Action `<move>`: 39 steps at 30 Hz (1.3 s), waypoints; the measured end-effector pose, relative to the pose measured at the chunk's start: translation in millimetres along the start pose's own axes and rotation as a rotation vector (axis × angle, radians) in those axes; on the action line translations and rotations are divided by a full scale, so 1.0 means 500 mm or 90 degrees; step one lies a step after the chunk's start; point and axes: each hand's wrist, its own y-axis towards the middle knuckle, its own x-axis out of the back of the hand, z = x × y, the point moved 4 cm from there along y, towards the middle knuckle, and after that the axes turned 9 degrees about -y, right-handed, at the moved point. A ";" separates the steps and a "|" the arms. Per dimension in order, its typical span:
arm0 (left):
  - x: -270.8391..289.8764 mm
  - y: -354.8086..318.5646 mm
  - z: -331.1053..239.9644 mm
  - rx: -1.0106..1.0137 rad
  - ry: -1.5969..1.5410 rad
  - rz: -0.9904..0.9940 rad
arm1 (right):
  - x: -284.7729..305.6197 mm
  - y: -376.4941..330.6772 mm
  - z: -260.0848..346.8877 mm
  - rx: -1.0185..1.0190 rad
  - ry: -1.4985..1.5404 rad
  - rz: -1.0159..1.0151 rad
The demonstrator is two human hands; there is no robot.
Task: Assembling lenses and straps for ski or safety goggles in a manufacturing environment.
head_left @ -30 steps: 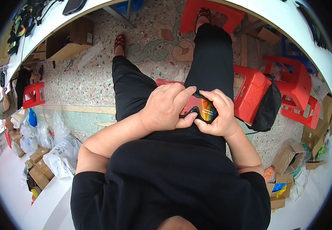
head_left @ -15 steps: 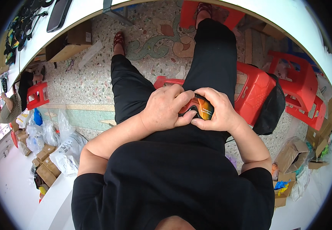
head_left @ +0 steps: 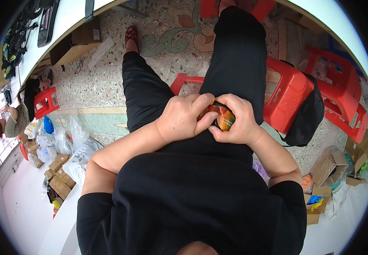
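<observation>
Above my lap I hold a pair of sports sunglasses (head_left: 225,120) with a curved, shiny orange-red mirrored lens and a black rim. My left hand (head_left: 183,118) is closed on one end, its thumb and fingers pinching the rim and covering much of that side. Around the other end curls my right hand (head_left: 240,124), fingers along the upper edge and thumb below. Light print shows on the lens. The glasses' side arms, if there are any, are hidden from me.
Black eyewear parts (head_left: 17,40) and a dark phone-like slab (head_left: 48,21) lie on the white table (head_left: 71,15). Red stools (head_left: 288,95) stand to my right, a black bag (head_left: 307,114) on one. Plastic bags (head_left: 82,153) and cartons (head_left: 60,182) are left; another person (head_left: 16,121) sits far left.
The sunglasses have tilted in my hands, so less of the nose notch and the lens shows. Both hands stay closed on them. My view has shifted slightly.
</observation>
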 end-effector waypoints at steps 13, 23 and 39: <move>0.031 -0.016 -0.028 -0.185 0.078 -0.106 | 0.060 0.006 0.019 -0.083 0.094 0.093; 0.037 -0.016 -0.043 -0.230 0.078 0.008 | 0.034 0.048 0.000 -0.353 0.449 0.405; 0.040 -0.017 0.004 -0.071 0.019 -0.047 | 0.042 0.038 0.007 -0.139 0.057 0.294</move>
